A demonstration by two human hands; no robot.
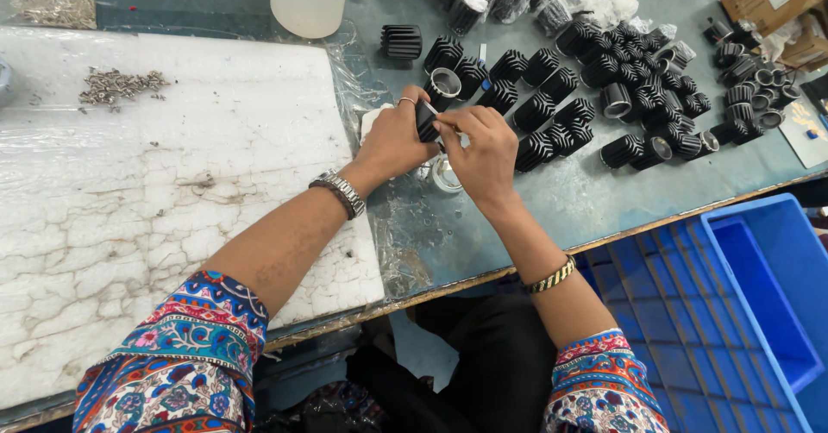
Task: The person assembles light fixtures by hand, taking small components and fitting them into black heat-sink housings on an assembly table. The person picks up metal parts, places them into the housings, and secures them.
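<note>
Black finned heat sink (426, 120) held just above the desk (586, 200), centre. Left hand (392, 144) fingers clamped round it; right hand (486, 153) fingers pinched on its near edge. Silver ring part (446, 176) lies below. More black finned pieces (604, 97) right, white foam sheet (172, 191) left.

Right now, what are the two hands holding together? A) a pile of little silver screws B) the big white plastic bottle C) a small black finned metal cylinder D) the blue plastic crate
C: both the left hand and the right hand pinch one small black finned metal cylinder between them, above the grey-blue worktable.
</note>
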